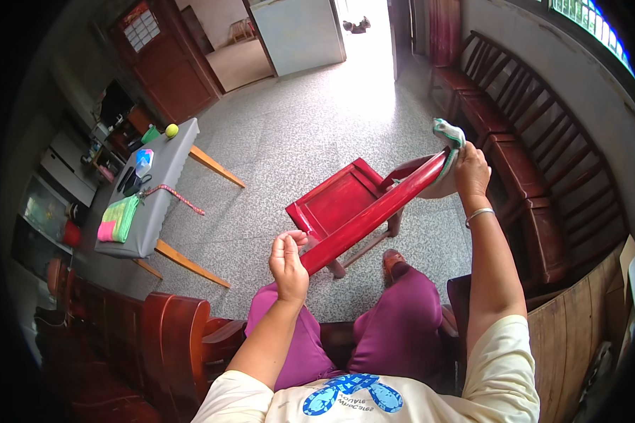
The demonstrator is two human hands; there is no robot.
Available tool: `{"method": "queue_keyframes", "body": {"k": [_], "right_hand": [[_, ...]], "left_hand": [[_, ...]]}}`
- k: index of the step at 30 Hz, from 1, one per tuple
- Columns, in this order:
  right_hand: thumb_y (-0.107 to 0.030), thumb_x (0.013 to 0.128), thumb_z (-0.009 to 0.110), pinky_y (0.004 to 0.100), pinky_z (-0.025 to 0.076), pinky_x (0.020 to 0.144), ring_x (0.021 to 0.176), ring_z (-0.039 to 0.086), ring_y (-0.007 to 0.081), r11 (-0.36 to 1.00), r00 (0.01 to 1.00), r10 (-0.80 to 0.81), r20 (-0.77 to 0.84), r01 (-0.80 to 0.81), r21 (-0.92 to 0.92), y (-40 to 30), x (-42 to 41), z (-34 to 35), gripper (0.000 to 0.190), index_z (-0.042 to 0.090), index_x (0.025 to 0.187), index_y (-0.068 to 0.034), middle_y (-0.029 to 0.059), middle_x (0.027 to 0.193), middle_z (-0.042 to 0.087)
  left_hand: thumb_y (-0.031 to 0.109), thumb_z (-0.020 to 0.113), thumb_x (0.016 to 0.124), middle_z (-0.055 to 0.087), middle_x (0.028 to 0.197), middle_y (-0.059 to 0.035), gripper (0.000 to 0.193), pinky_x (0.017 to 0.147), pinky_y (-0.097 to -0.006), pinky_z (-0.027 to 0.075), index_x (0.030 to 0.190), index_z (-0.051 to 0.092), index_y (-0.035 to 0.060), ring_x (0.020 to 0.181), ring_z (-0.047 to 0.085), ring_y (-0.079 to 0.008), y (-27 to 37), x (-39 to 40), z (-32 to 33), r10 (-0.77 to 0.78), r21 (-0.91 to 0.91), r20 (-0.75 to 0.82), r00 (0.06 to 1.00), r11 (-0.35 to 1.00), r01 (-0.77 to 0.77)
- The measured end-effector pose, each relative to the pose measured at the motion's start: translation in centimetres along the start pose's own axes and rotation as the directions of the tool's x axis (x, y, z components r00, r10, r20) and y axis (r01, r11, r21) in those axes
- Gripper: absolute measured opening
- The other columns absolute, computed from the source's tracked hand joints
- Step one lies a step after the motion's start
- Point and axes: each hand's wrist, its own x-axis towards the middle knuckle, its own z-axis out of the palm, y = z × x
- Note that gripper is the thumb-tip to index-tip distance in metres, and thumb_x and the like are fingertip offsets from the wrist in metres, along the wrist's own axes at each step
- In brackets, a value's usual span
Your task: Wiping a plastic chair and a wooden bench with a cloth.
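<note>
A red wooden chair (344,198) stands in front of my knees, its glossy top rail slanting up to the right. My left hand (289,267) is at the near left end of that rail, with its fingers curled over the edge. At the far right end, my right hand (472,168) grips a pale cloth with green edging (448,132). The cloth is pressed against the chair's corner, and part of it hangs beyond the rail. Most of the chair's back face is hidden from this angle.
To the left stands a table with a grey cover (164,158), bearing a folded green and pink cloth (118,219), scissors (146,178), a tape measure (175,193) and a yellow-green ball (172,130). A slatted wooden bench (518,158) lines the right wall.
</note>
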Motion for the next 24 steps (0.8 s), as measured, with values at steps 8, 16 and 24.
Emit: {"method": "queue_keyframes", "body": {"k": [8, 16, 24], "right_hand": [[-0.026, 0.082, 0.059, 0.0408, 0.042, 0.078, 0.08, 0.062, 0.0176, 0.648, 0.543, -0.695, 0.471, 0.757, 0.085, -12.6, -6.2, -5.1, 0.014, 0.066, 0.086, -0.015, 0.0028, 0.087, 0.063], [-0.024, 0.077, 0.055, 0.0382, 0.037, 0.072, 0.068, 0.053, 0.0173, 0.239, 0.348, -0.931, -0.105, 0.805, 0.543, -16.7, -15.0, -6.5, 0.019, 0.058, 0.086, -0.008, 0.0021, 0.074, 0.049], [-0.02, 0.079, 0.06, 0.0411, 0.04, 0.072, 0.075, 0.061, 0.0217, 0.856, 0.856, -0.517, -0.006, 0.517, -0.025, -5.8, -2.2, -1.2, 0.009, 0.059, 0.087, -0.017, 0.0033, 0.08, 0.058]], "left_hand": [[0.022, 0.04, 0.102, 0.06, 0.098, -0.0051, 0.024, 0.084, -0.0281, 0.044, 0.109, 0.053, 0.0033, 0.089, 0.055, -0.0122, 0.0, -0.1, -0.3, -0.02, -0.031, -0.062, 0.998, 0.999, 0.018], [0.022, 0.041, 0.102, 0.055, 0.102, -0.0035, 0.025, 0.085, -0.0254, 0.043, 0.115, 0.052, 0.0035, 0.094, 0.051, -0.0098, -0.3, -0.1, -0.4, -0.099, -0.173, -0.095, 0.991, 0.982, 0.082], [0.024, 0.04, 0.102, 0.059, 0.1, -0.0039, 0.025, 0.084, -0.0266, 0.044, 0.108, 0.055, 0.0044, 0.092, 0.056, -0.0114, 0.2, -0.1, 0.0, -0.03, 0.01, -0.087, 0.996, 0.999, 0.031]]}}
